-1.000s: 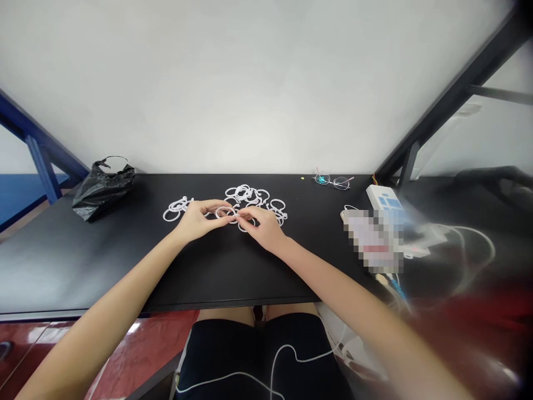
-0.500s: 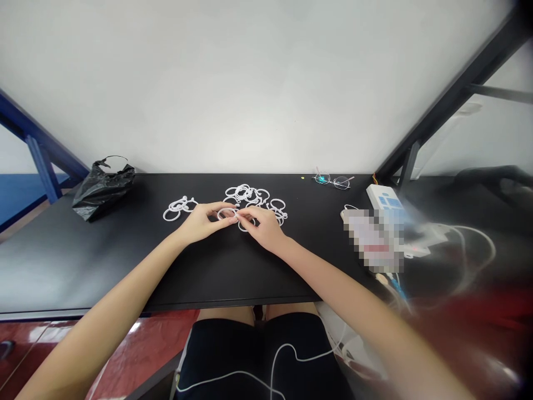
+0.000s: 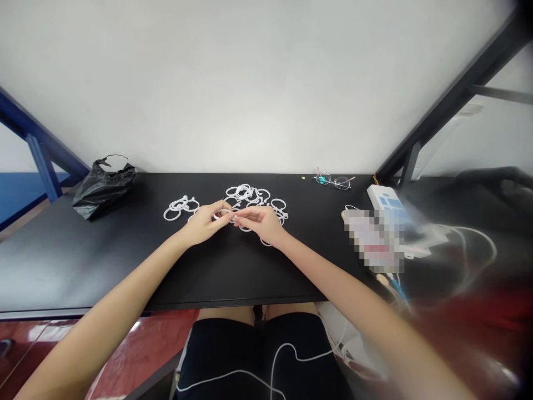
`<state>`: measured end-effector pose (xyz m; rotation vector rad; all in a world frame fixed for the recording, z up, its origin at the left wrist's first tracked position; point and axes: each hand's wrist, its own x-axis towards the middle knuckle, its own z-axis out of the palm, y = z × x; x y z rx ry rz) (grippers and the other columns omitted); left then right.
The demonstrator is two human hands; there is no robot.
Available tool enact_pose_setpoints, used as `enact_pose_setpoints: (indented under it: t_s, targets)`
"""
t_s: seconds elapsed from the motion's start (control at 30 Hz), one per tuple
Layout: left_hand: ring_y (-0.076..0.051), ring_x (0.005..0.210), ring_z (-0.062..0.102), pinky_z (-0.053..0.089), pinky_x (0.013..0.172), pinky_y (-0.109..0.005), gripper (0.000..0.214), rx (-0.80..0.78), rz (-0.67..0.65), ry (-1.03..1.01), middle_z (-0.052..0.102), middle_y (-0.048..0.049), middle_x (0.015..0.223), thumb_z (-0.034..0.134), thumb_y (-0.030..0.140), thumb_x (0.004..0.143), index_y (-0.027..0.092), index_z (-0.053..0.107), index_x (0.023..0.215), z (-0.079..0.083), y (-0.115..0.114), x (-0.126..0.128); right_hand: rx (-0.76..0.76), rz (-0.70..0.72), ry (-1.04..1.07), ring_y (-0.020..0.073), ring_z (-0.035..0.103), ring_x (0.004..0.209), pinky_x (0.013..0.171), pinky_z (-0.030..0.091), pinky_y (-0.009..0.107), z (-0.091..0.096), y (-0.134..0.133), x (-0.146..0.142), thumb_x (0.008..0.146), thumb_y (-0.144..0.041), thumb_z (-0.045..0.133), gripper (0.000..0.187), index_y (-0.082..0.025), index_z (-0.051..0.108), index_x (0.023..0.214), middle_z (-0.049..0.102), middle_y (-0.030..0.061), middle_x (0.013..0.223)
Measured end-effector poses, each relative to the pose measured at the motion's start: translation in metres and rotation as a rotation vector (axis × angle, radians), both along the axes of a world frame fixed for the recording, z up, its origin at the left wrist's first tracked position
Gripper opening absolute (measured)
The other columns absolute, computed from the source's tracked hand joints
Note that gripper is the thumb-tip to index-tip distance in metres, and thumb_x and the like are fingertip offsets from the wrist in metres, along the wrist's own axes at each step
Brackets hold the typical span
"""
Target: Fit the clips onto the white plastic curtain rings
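My left hand point(image 3: 208, 220) pinches a white shower curtain ring point(image 3: 220, 211) between thumb and fingers. My right hand point(image 3: 262, 222) meets it from the other side, its thumb and fingertips closed at the ring's edge. The fingertips of both hands almost touch, and they hide part of the ring. Right behind them lies a loose pile of white rings point(image 3: 245, 193), several with small knobs at their ends. A smaller group of rings point(image 3: 179, 205) rests left of my left hand. One ring point(image 3: 265, 242) lies partly under my right wrist.
The black table point(image 3: 233, 278) reaches to the white wall. On its left stands a crumpled black plastic bag point(image 3: 104, 189). Eyeglasses point(image 3: 333, 180) lie at the back right. Nearer on the right are a blurred-out phone point(image 3: 370, 239), a white power strip point(image 3: 387, 203) and white cables point(image 3: 478, 233).
Both hands have shifted slightly, and the held ring has tilted and moved a little left. A ring beneath my right wrist and rings beside my left hand now show.
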<state>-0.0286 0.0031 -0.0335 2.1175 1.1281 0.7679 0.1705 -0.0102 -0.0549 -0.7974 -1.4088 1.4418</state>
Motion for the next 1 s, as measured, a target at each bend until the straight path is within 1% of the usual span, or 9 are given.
enact_pose_setpoints:
  t_s: [0.17,0.47,0.57,0.63,0.67,0.77,0.83,0.9,1.0]
  targets:
    - [-0.013,0.065,0.051,0.04,0.062,-0.023,0.028,0.006,-0.009,-0.01,0.061,0.0002,0.073,0.05,0.042,0.09,0.017,0.059,0.084,0.001,-0.001,0.001,-0.009,0.031,-0.003,0.018,0.074,0.08,0.08,0.059,0.033,-0.001,0.0,0.002,0.069,-0.04,0.081,0.032,-0.017,0.077,0.09,0.077,0.0057,0.086]
    - [-0.012,0.06,0.05,0.039,0.058,-0.023,0.028,0.013,-0.009,0.009,0.059,0.0012,0.067,0.05,0.043,0.089,0.017,0.059,0.082,0.002,0.0,0.001,0.065,0.031,-0.05,0.0188,0.074,0.079,0.078,0.06,0.033,-0.005,0.001,0.001,0.072,-0.046,0.077,0.034,-0.016,0.076,0.09,0.077,0.0063,0.086]
    - [-0.013,0.063,0.053,0.04,0.06,-0.023,0.029,0.014,-0.006,0.017,0.062,0.0003,0.069,0.05,0.044,0.09,0.017,0.059,0.083,0.002,-0.001,0.001,0.101,0.029,-0.066,0.018,0.074,0.08,0.078,0.06,0.032,-0.005,0.0,0.001,0.077,-0.041,0.074,0.029,-0.016,0.075,0.091,0.076,0.0061,0.087]
    - [-0.014,0.065,0.055,0.041,0.062,-0.024,0.031,0.016,-0.007,0.044,0.064,-0.0008,0.073,0.049,0.046,0.09,0.017,0.059,0.084,0.004,-0.002,0.001,0.184,0.01,-0.136,0.0169,0.073,0.081,0.078,0.059,0.031,-0.004,-0.001,0.001,0.083,-0.035,0.069,0.022,-0.016,0.075,0.093,0.076,0.0053,0.087]
    - [-0.015,0.066,0.056,0.042,0.063,-0.024,0.031,0.027,-0.008,0.077,0.064,-0.0013,0.075,0.048,0.046,0.091,0.017,0.058,0.084,0.004,-0.002,0.001,0.261,-0.013,-0.202,0.0163,0.072,0.081,0.078,0.058,0.03,-0.004,-0.001,0.002,0.086,-0.031,0.065,0.018,-0.017,0.074,0.093,0.075,0.0051,0.088]
    - [-0.016,0.068,0.057,0.043,0.065,-0.027,0.033,0.117,0.016,0.213,0.064,-0.0026,0.077,0.049,0.049,0.09,0.018,0.058,0.085,0.006,-0.001,-0.002,0.581,-0.093,-0.445,0.0164,0.068,0.084,0.081,0.055,0.032,-0.005,-0.002,0.004,0.092,-0.019,0.054,0.019,-0.017,0.073,0.095,0.074,0.0063,0.091]
    - [-0.018,0.07,0.059,0.043,0.067,-0.028,0.036,0.171,0.092,0.251,0.065,-0.0032,0.078,0.049,0.053,0.09,0.019,0.059,0.086,0.006,0.002,-0.005,0.748,-0.126,-0.55,0.0182,0.065,0.087,0.083,0.054,0.035,-0.006,-0.001,0.006,0.092,-0.015,0.052,0.02,-0.016,0.071,0.096,0.073,0.0079,0.094]
    - [-0.019,0.073,0.062,0.045,0.069,-0.029,0.039,0.184,0.211,0.249,0.067,-0.0039,0.08,0.05,0.057,0.089,0.02,0.059,0.086,0.006,0.005,-0.009,0.82,-0.135,-0.607,0.0198,0.063,0.09,0.086,0.052,0.036,-0.007,0.0,0.007,0.091,-0.014,0.054,0.017,-0.016,0.07,0.097,0.072,0.0085,0.096]
    - [-0.022,0.077,0.065,0.045,0.07,-0.03,0.041,0.196,0.387,0.319,0.07,-0.0066,0.085,0.052,0.061,0.086,0.02,0.059,0.086,0.006,0.009,-0.015,0.839,-0.102,-0.687,0.0214,0.061,0.095,0.09,0.05,0.039,-0.008,0.001,0.008,0.089,-0.015,0.059,0.014,-0.018,0.068,0.099,0.071,0.0085,0.101]
